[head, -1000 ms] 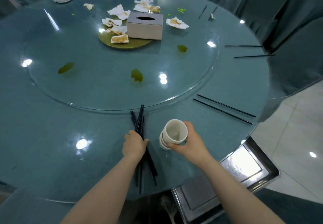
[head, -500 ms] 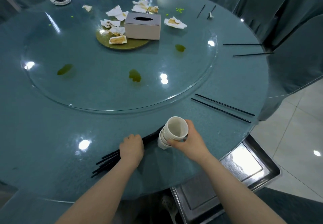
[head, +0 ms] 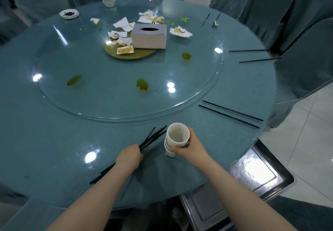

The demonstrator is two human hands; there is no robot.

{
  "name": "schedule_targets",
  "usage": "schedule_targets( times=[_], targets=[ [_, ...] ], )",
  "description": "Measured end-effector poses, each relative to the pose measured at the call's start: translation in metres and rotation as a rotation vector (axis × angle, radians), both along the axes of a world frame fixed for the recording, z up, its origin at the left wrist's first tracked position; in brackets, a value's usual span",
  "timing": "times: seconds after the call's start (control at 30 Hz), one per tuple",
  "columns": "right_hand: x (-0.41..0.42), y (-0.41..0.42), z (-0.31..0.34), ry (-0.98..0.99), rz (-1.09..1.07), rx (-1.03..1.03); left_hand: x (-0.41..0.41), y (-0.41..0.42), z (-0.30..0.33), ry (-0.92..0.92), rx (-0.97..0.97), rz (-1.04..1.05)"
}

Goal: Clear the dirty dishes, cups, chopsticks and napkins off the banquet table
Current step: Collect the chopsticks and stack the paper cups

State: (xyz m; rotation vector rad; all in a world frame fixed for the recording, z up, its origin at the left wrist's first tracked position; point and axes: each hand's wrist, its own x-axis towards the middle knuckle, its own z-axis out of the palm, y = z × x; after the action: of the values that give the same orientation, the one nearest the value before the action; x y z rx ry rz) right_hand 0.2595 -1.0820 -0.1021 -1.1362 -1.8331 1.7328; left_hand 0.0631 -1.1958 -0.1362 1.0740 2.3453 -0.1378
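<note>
Left hand (head: 128,157) clenches bundled chopsticks (head: 153,138) – right hand (head: 189,149) wraps stacked cups (head: 175,140).

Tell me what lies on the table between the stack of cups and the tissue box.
In the head view, between the stack of cups and the tissue box: only a green spill on the glass turntable.

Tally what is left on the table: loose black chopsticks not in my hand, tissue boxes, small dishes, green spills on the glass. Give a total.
Loose black chopsticks: 6
Tissue box: 1
Small dish: 1
Green spills: 3
Total: 11
</note>
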Motion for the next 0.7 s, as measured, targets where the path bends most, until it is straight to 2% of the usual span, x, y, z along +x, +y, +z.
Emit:
schedule_targets(
  times=[0.23,0.33,0.53,0.7],
  targets=[
    [-0.007,-0.019,0.018,0.005,-0.054,0.104,-0.016,-0.023,0.035,0.004,0.135,0.052],
    [0.002,-0.027,0.030,0.029,-0.104,0.109,-0.020,-0.029,0.058,0.015,0.266,0.055],
    [0.032,-0.043,0.055,0.085,-0.237,0.169,-0.014,-0.037,0.093,-0.026,0.571,0.010],
    [0.071,-0.062,0.081,0.136,-0.327,0.243,0.014,-0.034,0.102,-0.051,0.649,-0.081]
  ],
)
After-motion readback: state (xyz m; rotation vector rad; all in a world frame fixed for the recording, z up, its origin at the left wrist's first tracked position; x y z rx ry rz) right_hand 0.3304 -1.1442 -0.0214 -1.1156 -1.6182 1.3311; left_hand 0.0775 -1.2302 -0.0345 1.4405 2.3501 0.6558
